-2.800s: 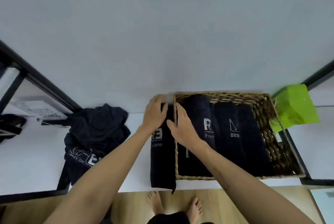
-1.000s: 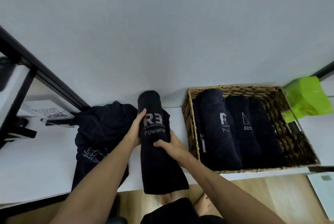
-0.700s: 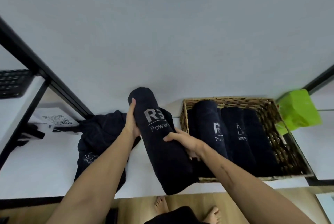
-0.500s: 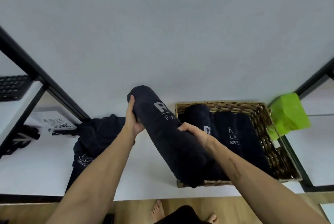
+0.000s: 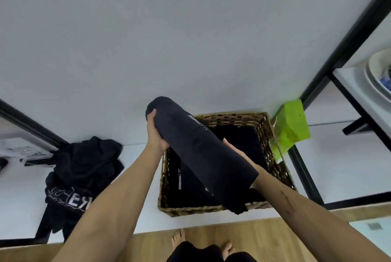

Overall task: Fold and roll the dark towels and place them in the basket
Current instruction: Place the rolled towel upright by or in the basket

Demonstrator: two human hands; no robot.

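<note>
Both hands are carrying the rolled towel point(image 5: 201, 151) at frame centre, tilted over the basket point(image 5: 273, 145): left hand point(image 5: 155, 134) fingers are wrapping its far end, right hand point(image 5: 237, 151) is cupping beneath. Lowering it level beside the packed rolls should keep it tight.

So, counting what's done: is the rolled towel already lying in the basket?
No, both hands hold the rolled towel above the basket.

A home, most likely a laundry or storage corner. A white surface point(image 5: 349, 168) in a black metal frame point(image 5: 304, 173) stands against a plain wall over wooden flooring point(image 5: 148, 244). A wicker basket point(image 5: 273, 149) sits at 1 o'clock, a plate point(image 5: 378, 79) at 2 o'clock, bare feet point(image 5: 177, 238) at 6 o'clock.
</note>
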